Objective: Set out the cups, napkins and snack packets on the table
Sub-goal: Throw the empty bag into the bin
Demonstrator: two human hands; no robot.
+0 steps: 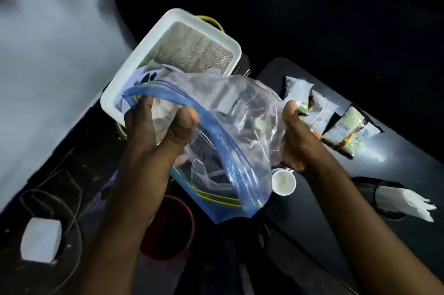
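While both hands are busy with the bag (230,131), nothing new is going onto the table (374,167). Nearest, the left hand (158,131) is closed on the blue zip edge at the bag's mouth, thumb over the strip and fingers curled behind it. The right hand (296,136) grips the clear plastic at the bag's other side, with the fingers hidden behind the film. Between them the bag hangs open and crumpled; whether anything is left inside is hard to tell through the creased plastic.

Just beyond the right wrist, a white cup (284,182) stands upright on the dark table. To its right, at the table's near edge, white napkins (408,203) fan out of a dark holder. Further off, past the right hand, several snack packets (336,124) lie side by side on the table, touching or overlapping.

Behind the bag, a white tray (134,73) sits tilted, with a woven mat on its floor and some loose plastic at its near end.

By my reading, the step in hand is emptying or checking the bag. The next move calls for one hand to let go and reach in, or for the bag to be laid aside in the tray if it is empty, keeping clear of the upright cup.
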